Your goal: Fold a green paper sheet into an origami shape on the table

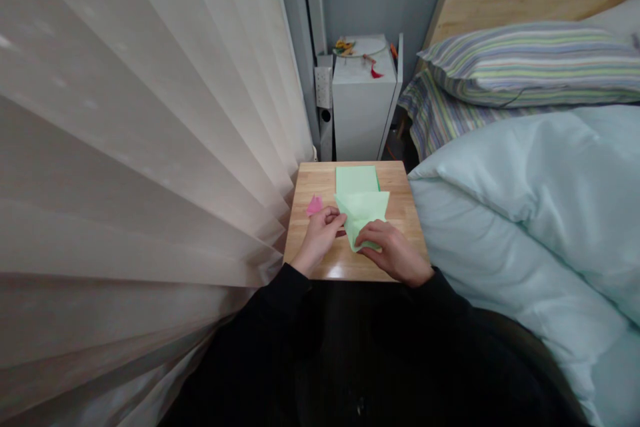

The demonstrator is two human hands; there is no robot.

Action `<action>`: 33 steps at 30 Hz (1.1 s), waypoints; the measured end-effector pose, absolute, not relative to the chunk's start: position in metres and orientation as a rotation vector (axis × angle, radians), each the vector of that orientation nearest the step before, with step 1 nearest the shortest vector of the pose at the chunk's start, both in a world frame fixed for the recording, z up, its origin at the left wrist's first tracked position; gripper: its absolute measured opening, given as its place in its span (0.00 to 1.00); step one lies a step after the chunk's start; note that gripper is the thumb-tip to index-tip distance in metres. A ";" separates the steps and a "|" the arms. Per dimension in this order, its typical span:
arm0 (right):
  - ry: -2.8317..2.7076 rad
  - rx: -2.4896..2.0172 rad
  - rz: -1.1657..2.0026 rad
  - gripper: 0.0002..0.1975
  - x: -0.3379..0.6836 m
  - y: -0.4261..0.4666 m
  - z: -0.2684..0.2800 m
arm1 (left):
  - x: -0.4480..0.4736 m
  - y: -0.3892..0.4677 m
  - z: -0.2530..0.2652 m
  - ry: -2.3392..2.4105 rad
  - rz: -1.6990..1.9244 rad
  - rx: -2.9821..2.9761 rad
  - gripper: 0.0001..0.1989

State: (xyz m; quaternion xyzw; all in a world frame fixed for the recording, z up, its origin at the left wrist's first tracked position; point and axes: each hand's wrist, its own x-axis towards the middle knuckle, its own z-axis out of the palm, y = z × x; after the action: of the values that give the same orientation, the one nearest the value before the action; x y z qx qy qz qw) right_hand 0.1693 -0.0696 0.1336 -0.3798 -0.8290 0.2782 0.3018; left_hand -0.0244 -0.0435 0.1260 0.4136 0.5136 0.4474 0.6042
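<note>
A light green sheet of paper (pixel 364 208) is held above the small wooden table (pixel 400 260), its near edge bent upward. My right hand (pixel 390 250) grips that near edge, fingers on top and thumb below. At the sheet's left edge is my left hand (pixel 323 230), its fingers pinched together on the paper's side. Just behind the held sheet lies a stack of green paper (pixel 357 177), partly covered by it. A small pink folded paper piece (pixel 315 205) rests on the table, left of the sheet and just beyond my left hand.
Pale curtains (pixel 200 147) hang close along the table's left side. On the right is a bed with a light blue quilt (pixel 500 213) and a striped pillow (pixel 540 63). Behind the table stands a white cabinet (pixel 363 113) with small items on top, including a red tassel (pixel 376 73).
</note>
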 end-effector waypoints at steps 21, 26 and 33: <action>-2.201 -1.674 0.484 0.09 0.181 -0.058 0.105 | -0.023 -0.032 0.080 1.407 0.911 1.448 0.07; -2.360 -1.899 0.332 0.17 0.160 -0.067 0.093 | -0.013 -0.034 0.055 1.489 0.801 1.693 0.07; -2.525 -1.870 0.338 0.25 0.135 -0.089 0.072 | -0.013 -0.041 0.038 1.595 0.529 2.341 0.07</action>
State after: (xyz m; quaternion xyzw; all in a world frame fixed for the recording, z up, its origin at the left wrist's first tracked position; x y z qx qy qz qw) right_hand 0.1345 -0.0892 0.0720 -0.5918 -0.7989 0.1069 -0.0091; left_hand -0.0130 -0.0411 0.0383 0.8055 0.5488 0.1820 0.1298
